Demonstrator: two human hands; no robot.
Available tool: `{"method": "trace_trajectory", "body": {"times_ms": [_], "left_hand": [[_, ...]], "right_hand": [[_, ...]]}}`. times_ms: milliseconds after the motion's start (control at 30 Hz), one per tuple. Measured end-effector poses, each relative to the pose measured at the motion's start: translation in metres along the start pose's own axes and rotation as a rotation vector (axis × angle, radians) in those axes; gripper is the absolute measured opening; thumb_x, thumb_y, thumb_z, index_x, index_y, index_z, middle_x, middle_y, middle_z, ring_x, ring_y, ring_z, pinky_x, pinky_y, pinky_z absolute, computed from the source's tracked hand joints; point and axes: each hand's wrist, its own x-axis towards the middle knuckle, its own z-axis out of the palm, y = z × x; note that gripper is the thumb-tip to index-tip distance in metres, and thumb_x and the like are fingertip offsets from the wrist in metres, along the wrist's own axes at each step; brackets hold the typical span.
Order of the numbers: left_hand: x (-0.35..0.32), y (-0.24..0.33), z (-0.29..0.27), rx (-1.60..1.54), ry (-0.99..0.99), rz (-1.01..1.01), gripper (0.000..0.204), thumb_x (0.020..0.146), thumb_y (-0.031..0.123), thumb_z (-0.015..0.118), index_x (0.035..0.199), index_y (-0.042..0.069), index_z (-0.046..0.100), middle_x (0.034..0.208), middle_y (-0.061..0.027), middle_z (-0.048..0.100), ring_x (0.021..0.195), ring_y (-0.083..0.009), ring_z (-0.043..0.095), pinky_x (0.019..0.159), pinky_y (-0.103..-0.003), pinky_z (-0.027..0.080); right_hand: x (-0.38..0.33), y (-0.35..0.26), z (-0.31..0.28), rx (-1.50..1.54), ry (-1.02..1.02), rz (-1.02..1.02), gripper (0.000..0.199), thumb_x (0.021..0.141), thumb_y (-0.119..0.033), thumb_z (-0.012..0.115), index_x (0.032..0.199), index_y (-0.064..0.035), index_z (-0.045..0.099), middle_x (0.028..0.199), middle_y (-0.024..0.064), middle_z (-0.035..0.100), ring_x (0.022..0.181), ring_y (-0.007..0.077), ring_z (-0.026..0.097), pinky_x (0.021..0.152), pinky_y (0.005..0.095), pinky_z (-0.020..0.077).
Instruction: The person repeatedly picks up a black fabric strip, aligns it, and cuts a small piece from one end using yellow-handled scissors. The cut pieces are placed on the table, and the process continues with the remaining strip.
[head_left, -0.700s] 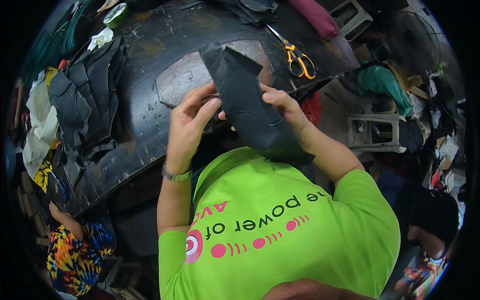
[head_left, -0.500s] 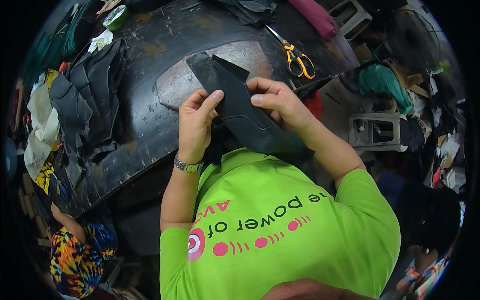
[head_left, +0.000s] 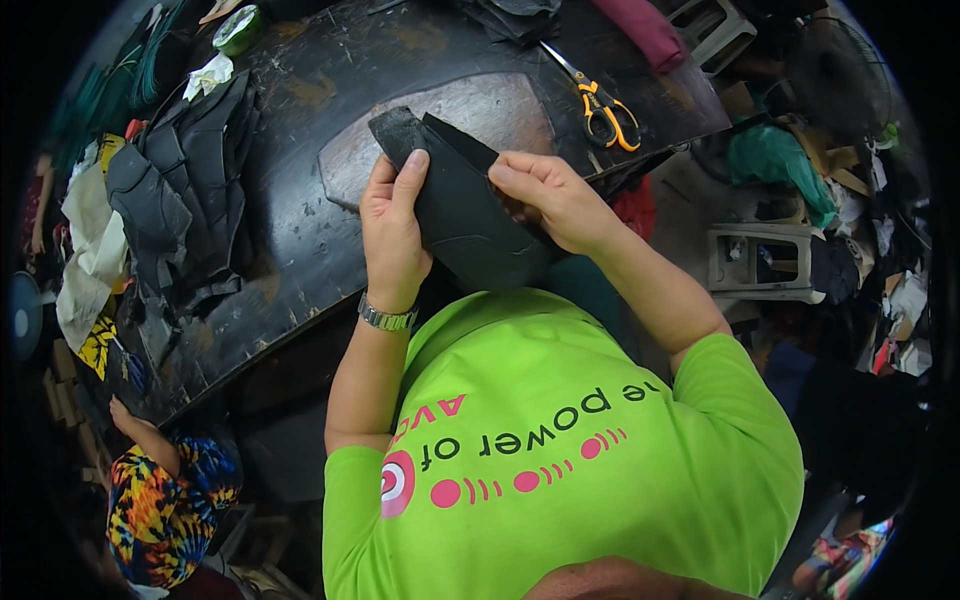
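Both hands hold a black sheet-like piece (head_left: 465,205), leather or fabric by its look, just above the table's near edge. My left hand (head_left: 396,215) pinches its left edge, thumb on top and fingers beneath. At the right edge my right hand (head_left: 550,195) grips it between thumb and curled fingers. A pointed flap stands up at the piece's far end, next to a rougher grey-black strip. A curved seam line crosses its lower part. Beyond the hands lies a worn, smooth slab (head_left: 340,160) on the dark table (head_left: 300,250).
Orange-handled scissors (head_left: 605,115) lie at the table's right side, near a maroon roll (head_left: 645,32). Stacked black pieces (head_left: 180,190) and pale cloth (head_left: 90,260) cover the left end. A plastic stool (head_left: 765,262) stands at right. Another person in a patterned shirt (head_left: 155,505) is at lower left.
The black piece has been turned and flattened slightly, its lower end drawn in. My left thumb has moved up along its edge; my right hand still grips the right edge.
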Motion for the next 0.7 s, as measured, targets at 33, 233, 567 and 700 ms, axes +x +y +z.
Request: {"method": "trace_trajectory", "body": {"times_ms": [33,233,567,700], "left_hand": [[0.001,0.001,-0.002,-0.021,0.006,-0.027,0.018,0.097,0.013,0.055,0.110,0.003,0.062,0.099,-0.0048,0.068,0.084,-0.0114,0.066,0.075,-0.024,0.054],[0.001,-0.005,-0.012,-0.119,0.059,-0.013,0.020,0.099,0.025,0.055,0.102,0.006,0.061,0.096,-0.0053,0.067,0.083,-0.0145,0.066,0.075,-0.029,0.055],[0.001,-0.002,-0.021,-0.118,0.166,0.014,0.025,0.100,0.032,0.051,0.096,0.007,0.054,0.080,0.0000,0.051,0.074,-0.0108,0.047,0.068,-0.027,0.043],[0.000,-0.005,-0.023,-0.146,0.144,-0.024,0.025,0.100,0.033,0.051,0.096,0.009,0.051,0.078,0.0011,0.046,0.070,-0.0101,0.043,0.065,-0.025,0.041]], "right_hand": [[-0.007,-0.001,-0.001,-0.030,-0.044,0.005,0.016,0.091,-0.017,0.065,0.095,-0.0028,0.062,0.084,-0.0026,0.060,0.078,0.0037,0.055,0.070,0.0207,0.0443],[-0.032,0.004,0.007,-0.301,-0.101,-0.048,0.019,0.086,-0.011,0.069,0.098,0.0012,0.061,0.086,0.0017,0.061,0.081,0.0064,0.056,0.071,0.0262,0.0454],[-0.044,0.013,0.024,-0.768,-0.040,-0.370,0.021,0.083,-0.006,0.068,0.101,0.0029,0.061,0.081,0.0125,0.061,0.071,0.0207,0.061,0.063,0.0312,0.0469],[-0.044,0.017,0.026,-0.822,-0.063,-0.434,0.020,0.083,-0.005,0.068,0.100,0.0034,0.060,0.083,0.0146,0.061,0.073,0.0254,0.062,0.063,0.0330,0.0475]]}}
